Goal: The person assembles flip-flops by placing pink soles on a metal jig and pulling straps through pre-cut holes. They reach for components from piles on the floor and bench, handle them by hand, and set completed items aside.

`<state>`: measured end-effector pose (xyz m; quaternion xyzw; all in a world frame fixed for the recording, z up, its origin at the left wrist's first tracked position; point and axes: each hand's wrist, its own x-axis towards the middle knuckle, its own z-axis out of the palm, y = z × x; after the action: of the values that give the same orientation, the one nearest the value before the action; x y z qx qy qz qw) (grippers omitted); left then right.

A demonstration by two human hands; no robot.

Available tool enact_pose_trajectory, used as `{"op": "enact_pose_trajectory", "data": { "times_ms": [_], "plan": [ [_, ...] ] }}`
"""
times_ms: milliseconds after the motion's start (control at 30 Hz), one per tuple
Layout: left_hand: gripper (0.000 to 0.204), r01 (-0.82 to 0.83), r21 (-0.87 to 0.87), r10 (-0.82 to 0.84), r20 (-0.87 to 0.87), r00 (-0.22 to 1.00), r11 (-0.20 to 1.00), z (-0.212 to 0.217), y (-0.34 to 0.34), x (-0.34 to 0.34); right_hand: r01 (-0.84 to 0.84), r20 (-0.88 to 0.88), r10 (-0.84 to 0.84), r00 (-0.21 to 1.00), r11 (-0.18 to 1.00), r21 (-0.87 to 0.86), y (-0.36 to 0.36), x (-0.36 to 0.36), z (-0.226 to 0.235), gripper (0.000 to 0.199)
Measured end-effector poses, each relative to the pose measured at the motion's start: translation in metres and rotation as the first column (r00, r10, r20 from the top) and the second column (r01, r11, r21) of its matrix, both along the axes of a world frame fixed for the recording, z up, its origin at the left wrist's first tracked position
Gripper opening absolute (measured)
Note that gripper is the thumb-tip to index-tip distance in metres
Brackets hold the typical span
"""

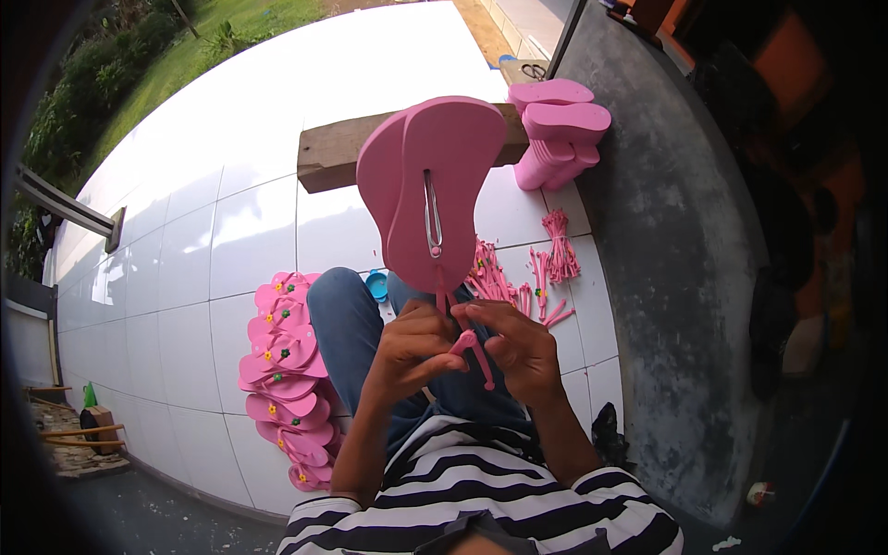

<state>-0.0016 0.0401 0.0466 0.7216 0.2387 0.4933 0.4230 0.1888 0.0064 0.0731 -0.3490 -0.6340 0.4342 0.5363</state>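
In front of me stands a pair of pink flip-flop soles (462, 139), overlapping, beside a wooden beam. A thin metal hook-like tool (429, 208) lies against the front sole, with a small pink knob at its lower end. A pink flip-flop strap (478, 356) hangs below the soles' near end, its upper part reaching up to them. My left hand (416, 347) is closed on this strap, fingers curled. My right hand (518, 347) pinches it from the other side, thumb and fingers close together. Fingers partly hide where the strap meets the sole.
Strapped pink flip-flops (287, 370) with small flowers are piled on the left tiles. Loose pink straps (495, 275) and a tied bundle (559, 245) lie to the right. Plain soles (566, 123) are stacked beyond, near the wooden beam (328, 155). A blue dish (376, 286) sits by my knees.
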Motion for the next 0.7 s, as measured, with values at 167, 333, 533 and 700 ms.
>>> {"op": "enact_pose_trajectory", "data": {
  "times_ms": [167,333,533,700],
  "plan": [
    [0.025,0.108,-0.240,-0.051,0.230,0.972,0.965,-0.012,0.003,0.007,-0.200,-0.390,0.141,0.910,0.973,-0.115,0.012,-0.013,-0.004,0.030],
    [0.018,-0.258,-0.085,0.269,0.163,0.949,0.962,0.018,0.027,0.006,0.027,-0.500,-0.089,0.861,0.991,-0.130,0.042,-0.027,0.020,0.020],
    [0.015,-0.590,0.119,0.563,0.202,0.802,0.798,0.064,0.067,-0.016,0.103,-0.530,-0.090,0.843,0.995,-0.004,0.062,-0.044,0.033,0.014],
    [0.021,-0.614,0.368,0.661,-0.002,0.750,0.698,0.108,0.082,-0.018,0.166,-0.405,-0.106,0.908,0.979,0.115,0.062,-0.052,0.020,0.013]
  ]
}}
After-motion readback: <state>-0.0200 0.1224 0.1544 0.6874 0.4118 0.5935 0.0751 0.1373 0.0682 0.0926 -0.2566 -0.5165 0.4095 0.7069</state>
